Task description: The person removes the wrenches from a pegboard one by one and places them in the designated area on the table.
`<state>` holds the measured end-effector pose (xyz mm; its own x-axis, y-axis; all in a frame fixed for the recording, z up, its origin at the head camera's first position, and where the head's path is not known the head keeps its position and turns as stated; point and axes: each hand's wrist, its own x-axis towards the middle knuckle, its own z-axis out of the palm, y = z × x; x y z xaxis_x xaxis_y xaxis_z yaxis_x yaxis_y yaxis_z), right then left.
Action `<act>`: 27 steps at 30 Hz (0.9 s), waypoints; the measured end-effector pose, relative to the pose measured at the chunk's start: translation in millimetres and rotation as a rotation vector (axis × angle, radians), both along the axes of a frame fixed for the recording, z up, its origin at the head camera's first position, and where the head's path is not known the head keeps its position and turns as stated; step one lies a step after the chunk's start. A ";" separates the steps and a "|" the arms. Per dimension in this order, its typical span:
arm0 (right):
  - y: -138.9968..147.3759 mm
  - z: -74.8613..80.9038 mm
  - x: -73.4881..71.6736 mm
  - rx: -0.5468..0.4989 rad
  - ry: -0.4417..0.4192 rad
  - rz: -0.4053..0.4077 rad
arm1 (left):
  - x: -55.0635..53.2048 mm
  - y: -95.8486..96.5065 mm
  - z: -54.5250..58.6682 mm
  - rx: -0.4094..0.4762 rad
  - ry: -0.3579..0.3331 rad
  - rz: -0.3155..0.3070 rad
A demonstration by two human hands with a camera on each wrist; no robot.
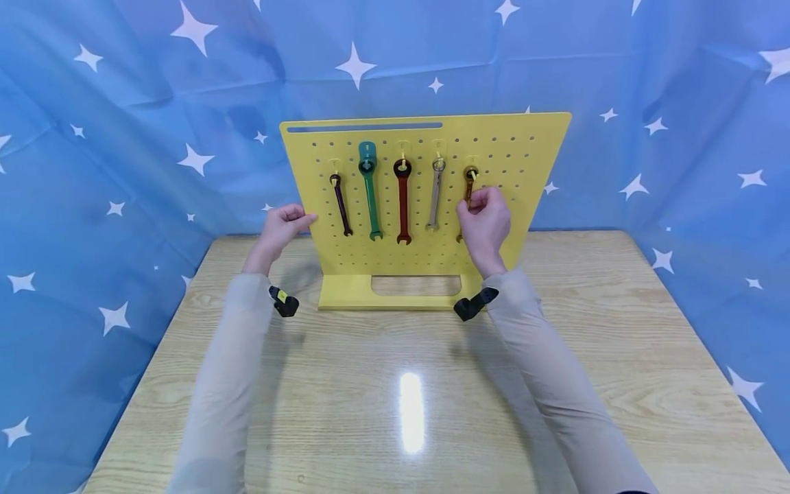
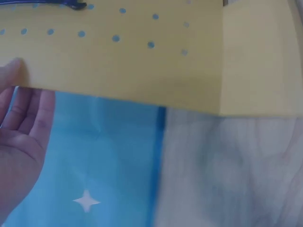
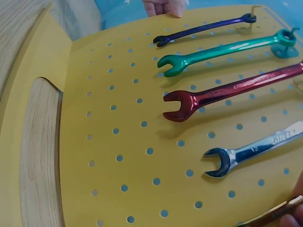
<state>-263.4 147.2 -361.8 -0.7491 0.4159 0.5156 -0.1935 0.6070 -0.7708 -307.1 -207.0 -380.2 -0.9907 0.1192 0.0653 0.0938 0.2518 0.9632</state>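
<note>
A yellow pegboard (image 1: 385,254) stands upright with several combination wrenches hanging on its hooks. My left hand (image 1: 280,232) grips the board's left edge, thumb on the front and fingers behind, as the left wrist view also shows. With thumb and fingers, my right hand (image 1: 487,223) pinches the shaft of the gold wrench (image 1: 469,185), whose ring end is at the rightmost hook. The hand covers part of that shaft. To its left hang a silver wrench (image 1: 435,199), a red wrench (image 1: 404,206), a green wrench (image 1: 371,199) and a small dark purple wrench (image 1: 341,206).
The board's base (image 1: 345,293), with an oblong cutout, rests on a wood-grain table (image 1: 345,398). A blue curtain (image 1: 216,82) with white stars hangs behind and at both sides. The green wrench's hook has a teal backing plate (image 1: 367,148).
</note>
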 end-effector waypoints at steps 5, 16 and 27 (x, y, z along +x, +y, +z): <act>0.4 -1.0 -0.3 0.016 0.013 0.003 | -1.7 -5.1 16.4 -0.249 0.006 -0.086; -1.4 -0.6 1.1 0.046 0.015 0.011 | -9.0 -4.5 47.6 -0.457 -0.106 -0.163; 0.0 -0.3 0.9 0.037 0.039 0.012 | -13.9 -1.5 73.4 -0.536 -0.146 -0.215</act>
<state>-262.5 147.2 -362.0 -0.7332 0.3870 0.5592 -0.2301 0.6327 -0.7395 -321.0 -208.5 -306.8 -0.9349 0.2966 -0.1947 0.0723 0.6965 0.7139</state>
